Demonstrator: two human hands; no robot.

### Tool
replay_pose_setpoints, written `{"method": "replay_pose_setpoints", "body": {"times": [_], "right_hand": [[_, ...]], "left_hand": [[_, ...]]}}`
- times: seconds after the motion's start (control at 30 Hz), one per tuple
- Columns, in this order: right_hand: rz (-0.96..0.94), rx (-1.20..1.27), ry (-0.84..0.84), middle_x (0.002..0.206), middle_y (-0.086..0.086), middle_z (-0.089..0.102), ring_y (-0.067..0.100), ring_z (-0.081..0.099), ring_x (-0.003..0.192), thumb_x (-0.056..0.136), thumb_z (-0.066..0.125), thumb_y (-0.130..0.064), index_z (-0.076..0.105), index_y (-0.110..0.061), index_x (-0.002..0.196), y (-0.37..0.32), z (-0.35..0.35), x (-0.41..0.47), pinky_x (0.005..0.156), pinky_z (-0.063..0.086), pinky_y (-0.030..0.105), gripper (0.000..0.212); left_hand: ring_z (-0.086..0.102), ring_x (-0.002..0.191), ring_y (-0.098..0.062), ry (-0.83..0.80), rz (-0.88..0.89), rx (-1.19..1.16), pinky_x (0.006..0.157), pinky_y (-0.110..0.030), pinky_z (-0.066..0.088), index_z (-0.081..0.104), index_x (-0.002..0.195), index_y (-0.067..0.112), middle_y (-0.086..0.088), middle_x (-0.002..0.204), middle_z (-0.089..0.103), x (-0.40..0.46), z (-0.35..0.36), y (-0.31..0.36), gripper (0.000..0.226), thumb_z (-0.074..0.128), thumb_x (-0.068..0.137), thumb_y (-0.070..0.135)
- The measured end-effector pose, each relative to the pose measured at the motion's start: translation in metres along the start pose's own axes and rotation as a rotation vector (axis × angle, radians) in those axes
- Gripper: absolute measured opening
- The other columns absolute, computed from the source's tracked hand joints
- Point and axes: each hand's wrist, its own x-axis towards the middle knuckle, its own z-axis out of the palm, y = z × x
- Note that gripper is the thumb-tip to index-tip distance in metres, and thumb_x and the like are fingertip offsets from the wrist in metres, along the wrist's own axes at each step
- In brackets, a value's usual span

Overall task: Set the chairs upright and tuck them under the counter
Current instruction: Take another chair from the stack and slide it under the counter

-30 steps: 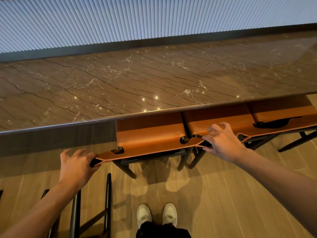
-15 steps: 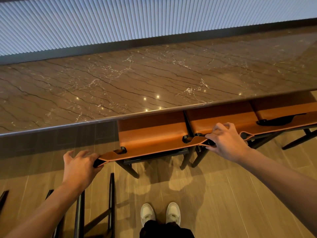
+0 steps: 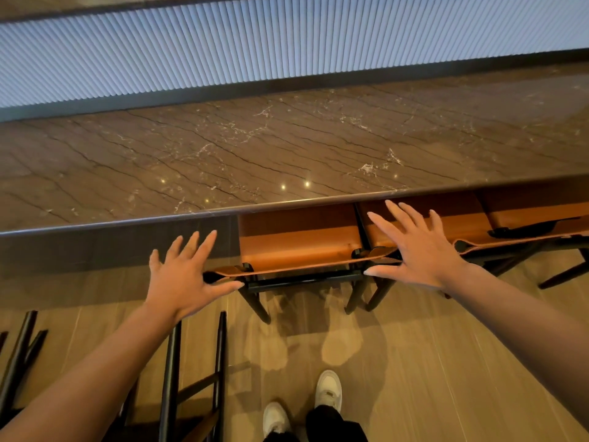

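An upright chair (image 3: 299, 247) with an orange leather seat and black frame stands tucked under the brown marble counter (image 3: 255, 154). My left hand (image 3: 185, 275) hovers with fingers spread at the left end of its backrest, the thumb near the black post. My right hand (image 3: 414, 247) is spread open over the backrest's right end. Neither hand grips anything. To the right, a second orange chair (image 3: 446, 224) and a third (image 3: 535, 218) also sit under the counter. At the lower left, the black legs of another chair (image 3: 194, 378) lie tipped on the floor.
Wooden plank floor (image 3: 430, 362) lies below, with my white shoes (image 3: 328, 390) near the bottom edge. More black chair legs (image 3: 19, 352) show at the far left. A ribbed pale wall panel (image 3: 287, 43) runs behind the counter.
Both hands have let go of the chair's backrest ends and opened with fingers spread. The chair sits a little further under the counter.
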Motion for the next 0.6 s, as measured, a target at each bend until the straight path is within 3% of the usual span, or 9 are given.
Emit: {"method": "replay_pose_setpoints", "body": {"times": [0.2, 0.4, 0.6], "right_hand": [[-0.038, 0.150, 0.076, 0.172, 0.004, 0.007, 0.028, 0.007, 0.156, 0.075, 0.033, -0.098, 0.004, -0.039, 0.161, -0.055, -0.036, -0.013, 0.120, 0.017, 0.066, 0.109], [0.008, 0.399, 0.119, 0.170, -0.006, 0.010, 0.023, 0.012, 0.155, 0.079, 0.040, -0.094, 0.008, -0.044, 0.159, -0.124, -0.069, -0.059, 0.118, 0.022, 0.057, 0.099], [0.108, 0.757, 0.078, 0.167, -0.017, 0.020, 0.012, 0.018, 0.153, 0.081, 0.043, -0.091, 0.020, -0.049, 0.156, -0.224, -0.068, -0.132, 0.121, 0.024, 0.046, 0.089]], "left_hand": [[0.017, 0.155, -0.030, 0.106, 0.111, -0.199, 0.119, -0.058, 0.029, 0.014, 0.162, 0.031, -0.007, 0.171, 0.011, -0.029, -0.042, 0.002, 0.122, 0.042, 0.066, 0.101], [0.015, 0.156, -0.027, 0.151, 0.145, -0.405, 0.121, -0.050, 0.025, 0.015, 0.162, 0.033, -0.004, 0.171, 0.011, -0.092, -0.078, -0.014, 0.116, 0.055, 0.070, 0.091], [0.024, 0.153, -0.019, 0.237, 0.118, -0.603, 0.118, -0.042, 0.027, 0.019, 0.160, 0.033, 0.002, 0.168, 0.025, -0.197, -0.088, -0.049, 0.109, 0.054, 0.073, 0.089]]}}
